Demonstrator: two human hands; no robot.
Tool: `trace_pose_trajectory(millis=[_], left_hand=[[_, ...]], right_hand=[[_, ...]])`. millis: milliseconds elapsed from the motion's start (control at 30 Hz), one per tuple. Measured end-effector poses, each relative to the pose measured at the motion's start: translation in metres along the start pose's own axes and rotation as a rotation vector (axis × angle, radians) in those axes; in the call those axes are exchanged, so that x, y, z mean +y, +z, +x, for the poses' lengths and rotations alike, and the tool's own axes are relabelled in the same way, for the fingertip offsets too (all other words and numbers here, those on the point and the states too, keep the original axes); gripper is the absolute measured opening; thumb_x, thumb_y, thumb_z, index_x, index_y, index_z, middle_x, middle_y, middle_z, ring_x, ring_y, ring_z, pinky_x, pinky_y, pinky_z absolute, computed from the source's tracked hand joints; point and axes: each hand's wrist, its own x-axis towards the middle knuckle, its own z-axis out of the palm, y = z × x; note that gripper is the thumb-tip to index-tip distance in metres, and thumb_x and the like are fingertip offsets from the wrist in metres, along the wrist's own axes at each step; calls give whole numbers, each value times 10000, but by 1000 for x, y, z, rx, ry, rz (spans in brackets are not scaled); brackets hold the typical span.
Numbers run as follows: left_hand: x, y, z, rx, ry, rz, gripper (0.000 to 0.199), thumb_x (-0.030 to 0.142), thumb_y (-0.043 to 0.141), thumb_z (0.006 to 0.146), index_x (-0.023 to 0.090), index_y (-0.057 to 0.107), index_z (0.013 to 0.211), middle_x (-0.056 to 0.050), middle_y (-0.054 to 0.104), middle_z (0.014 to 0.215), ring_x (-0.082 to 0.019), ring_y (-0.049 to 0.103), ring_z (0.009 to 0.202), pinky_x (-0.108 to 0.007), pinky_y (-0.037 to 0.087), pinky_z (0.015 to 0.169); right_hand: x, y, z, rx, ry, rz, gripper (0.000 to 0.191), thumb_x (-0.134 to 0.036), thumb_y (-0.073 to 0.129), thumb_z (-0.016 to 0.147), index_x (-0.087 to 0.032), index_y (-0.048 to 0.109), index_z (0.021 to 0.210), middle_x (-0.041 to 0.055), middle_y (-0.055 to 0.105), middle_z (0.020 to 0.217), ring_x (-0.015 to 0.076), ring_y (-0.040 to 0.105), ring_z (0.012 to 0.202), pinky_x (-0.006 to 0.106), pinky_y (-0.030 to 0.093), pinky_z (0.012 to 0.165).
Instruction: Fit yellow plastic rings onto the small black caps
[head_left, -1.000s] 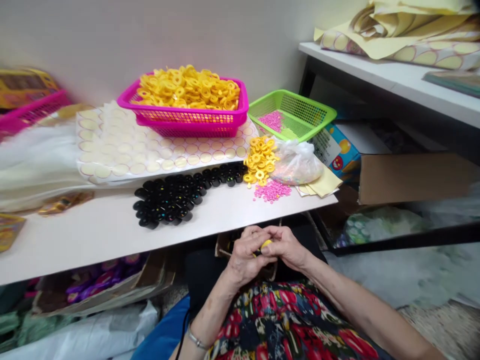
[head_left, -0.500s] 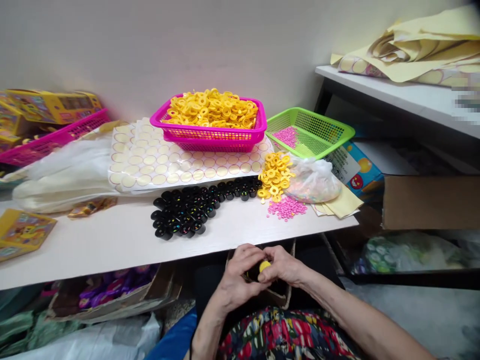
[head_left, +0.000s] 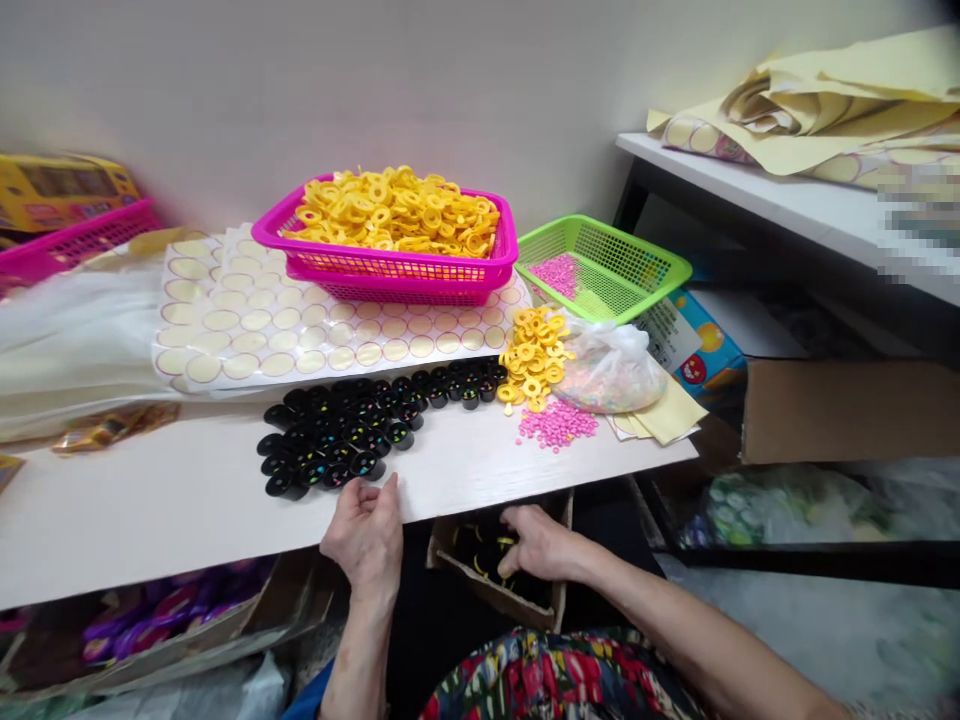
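Head view: left hand (head_left: 366, 540) at the desk (head_left: 465, 472) edge, fingers curled, thumb apart, just beside the front black cup (head_left: 366, 464); contact unclear. Right hand (head_left: 541, 545) over a cardboard box (head_left: 504, 599) of black-and-yellow pieces (head_left: 480, 566); can't tell if pinching one. Best grip: cup's sides, kept level, neighbours undisturbed.

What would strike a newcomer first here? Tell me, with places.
The pink basket heaped with yellow ring pieces, at the back of the white table. Then the black cups nearer its front edge, beside the left hand. The right hand is at a cardboard box below that edge.
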Motion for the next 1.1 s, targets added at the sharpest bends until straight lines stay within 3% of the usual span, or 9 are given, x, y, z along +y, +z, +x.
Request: trace_pose_trajectory(millis=[67,167,233,333,467,667,833,933,1100], left_hand=[[1,2,1,10,-12,-1,489,465,638,612,172,583,999,62,526,598,-108,515,503,-242,441,575],[3,3,2,16,-18,14,510,459,633,614,167,573,1027,60,539,591,-111,521,501,-247,448,580],[5,3,2,13,-13,11,513,452,629,617,161,569,1035,62,539,575,-113,520,496,-251,452,594],[11,1,3,32,3,65,518,448,629,614,157,575,1039,62,548,560,-126,532,517,-271,457,651],[24,1,3,65,60,197,490,449,627,618,169,608,1019,68,528,513,-140,533,566,-288,435,736],[34,4,-1,35,56,132,351,443,624,617,167,663,831,72,462,460,-110,456,495,-234,398,590],[23,7,-14,-127,185,114,323,428,637,625,192,670,843,59,484,548,-96,436,504,-216,366,528],[19,17,-28,-295,337,56,284,388,649,629,190,665,833,21,558,699,-101,481,569,-219,401,572],[21,41,-48,-466,335,-91,257,324,644,651,176,650,861,50,493,569,-84,456,506,-200,410,536]], right_hand=[[-4,-6,-12,-62,-64,-118,149,-242,686,615,-135,624,699,-14,543,585,136,514,600,224,375,541],[-9,-23,-19,291,-282,-233,101,-194,518,778,-164,602,731,7,558,689,126,504,669,228,379,623],[-10,-37,-14,530,-329,-333,164,-158,438,813,-164,579,729,28,535,724,136,494,690,243,379,650],[-9,-54,-2,705,-327,-417,164,-131,421,812,-165,577,773,39,522,772,147,497,728,249,377,665],[-14,-62,7,721,-299,-566,176,-114,430,812,-173,591,773,41,521,786,156,476,766,248,359,657],[-25,-58,21,694,-234,-872,112,-157,496,797,-175,602,762,66,534,825,188,418,789,281,302,614],[-25,-56,36,641,-250,-1003,168,-76,466,773,-155,603,717,83,544,794,200,412,758,304,273,586],[-29,-55,37,642,-303,-944,187,-47,454,765,-143,597,693,91,542,774,200,421,753,309,295,607],[-46,-53,30,591,-524,-486,130,-142,479,829,-164,583,754,41,528,770,163,459,768,273,363,677]])
